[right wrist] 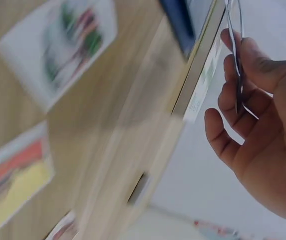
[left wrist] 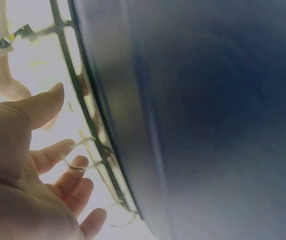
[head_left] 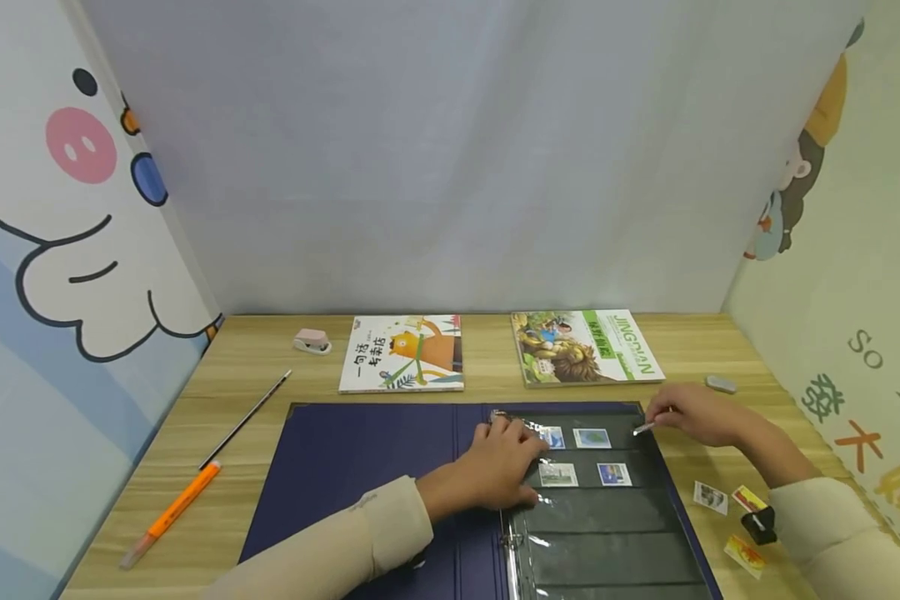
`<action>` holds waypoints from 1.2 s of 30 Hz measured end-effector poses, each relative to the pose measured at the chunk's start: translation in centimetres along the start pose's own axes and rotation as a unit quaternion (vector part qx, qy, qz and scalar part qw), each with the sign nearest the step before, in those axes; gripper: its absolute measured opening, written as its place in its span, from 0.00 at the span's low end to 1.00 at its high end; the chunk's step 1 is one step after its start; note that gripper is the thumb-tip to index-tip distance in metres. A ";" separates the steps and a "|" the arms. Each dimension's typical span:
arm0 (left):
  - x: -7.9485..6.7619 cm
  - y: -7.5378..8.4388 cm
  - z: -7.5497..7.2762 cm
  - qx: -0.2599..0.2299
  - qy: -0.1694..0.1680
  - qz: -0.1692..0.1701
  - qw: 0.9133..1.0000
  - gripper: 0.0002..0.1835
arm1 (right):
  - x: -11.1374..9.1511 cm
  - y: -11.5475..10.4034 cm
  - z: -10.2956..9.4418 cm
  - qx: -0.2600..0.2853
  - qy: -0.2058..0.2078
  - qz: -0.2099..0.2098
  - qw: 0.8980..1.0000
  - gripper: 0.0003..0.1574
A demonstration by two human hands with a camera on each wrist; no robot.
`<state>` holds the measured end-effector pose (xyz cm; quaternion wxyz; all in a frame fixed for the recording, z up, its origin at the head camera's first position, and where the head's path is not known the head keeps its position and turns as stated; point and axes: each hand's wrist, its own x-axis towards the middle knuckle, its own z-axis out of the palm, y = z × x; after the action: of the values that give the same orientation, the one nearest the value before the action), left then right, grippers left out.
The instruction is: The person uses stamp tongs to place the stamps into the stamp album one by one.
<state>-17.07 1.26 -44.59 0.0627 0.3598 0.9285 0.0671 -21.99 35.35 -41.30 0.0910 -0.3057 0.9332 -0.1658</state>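
A navy stamp album [head_left: 367,467] lies open, its black pocket page [head_left: 607,510] on the right side. Several stamps sit in the page's upper two rows, among them a blue-green one [head_left: 592,437] and a night-scene one [head_left: 613,474]. My left hand [head_left: 498,462] rests with spread fingers on the page's inner edge by the metal rings, partly covering a blue stamp [head_left: 552,437]. Metal tweezers [right wrist: 236,65] are pinched between the thumb and fingers of my right hand [head_left: 693,414]. Their tips are over the top row near the page's outer edge, and no stamp shows between them.
Loose stamps lie right of the album, including a dark one [head_left: 710,497] and a yellow-red one [head_left: 744,556]. Behind are two picture books [head_left: 401,354], a pink tape dispenser [head_left: 312,340] and a grey eraser-like piece [head_left: 721,384]. An orange marker [head_left: 172,512] and a thin pencil [head_left: 245,419] lie left.
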 end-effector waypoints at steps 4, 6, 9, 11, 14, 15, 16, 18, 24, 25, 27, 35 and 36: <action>-1.0 0.8 0.0 0.002 0.001 0.031 1.000 0.34 | -2.3 1.4 -0.3 0.023 0.002 0.028 0.999 0.09; -1.5 1.0 0.2 -0.001 -0.007 0.043 0.999 0.35 | -3.4 1.9 -0.2 0.033 -0.001 0.033 0.999 0.09; -1.8 1.3 0.6 0.006 -0.015 0.046 0.999 0.37 | -5.1 2.5 0.2 0.040 -0.008 0.039 0.998 0.08; -1.9 1.3 0.8 0.013 -0.017 0.045 0.999 0.38 | -6.0 2.7 0.4 0.033 -0.009 0.041 0.999 0.08; -1.8 1.2 0.9 0.023 -0.020 0.047 0.998 0.38 | -7.3 3.1 0.7 0.020 -0.011 0.043 0.999 0.08; -1.7 1.2 0.9 0.022 -0.023 0.049 0.998 0.38 | -7.7 3.3 0.8 0.019 -0.011 0.044 0.999 0.08; -1.7 1.2 0.9 0.020 -0.027 0.050 0.998 0.37 | -8.0 3.3 0.8 0.020 -0.011 0.046 0.999 0.07; -1.6 1.3 0.9 0.015 -0.032 0.051 0.998 0.36 | -8.6 3.5 0.9 0.020 -0.012 0.049 0.999 0.07; -1.4 1.5 0.9 0.009 -0.025 0.050 0.998 0.32 | -9.7 4.1 1.0 0.006 -0.015 0.055 0.998 0.08; -1.4 1.6 0.9 0.005 -0.023 0.049 0.999 0.31 | -9.8 4.2 1.0 0.003 -0.015 0.056 0.998 0.08; -1.2 1.6 0.8 -0.004 -0.019 0.046 0.999 0.30 | -9.9 4.3 1.1 -0.001 -0.014 0.052 0.999 0.08; -0.9 1.9 0.8 -0.012 -0.022 0.035 0.999 0.35 | -9.6 4.4 1.6 0.019 -0.013 0.009 1.000 0.10; -0.9 1.9 0.9 -0.010 -0.022 0.033 0.999 0.36 | -9.6 4.3 1.6 0.020 -0.016 0.014 1.000 0.10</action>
<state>-14.97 2.12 -45.06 0.0848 0.3913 0.9136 0.0704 -16.23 44.01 -43.70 0.1140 -0.2935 0.9321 -0.1788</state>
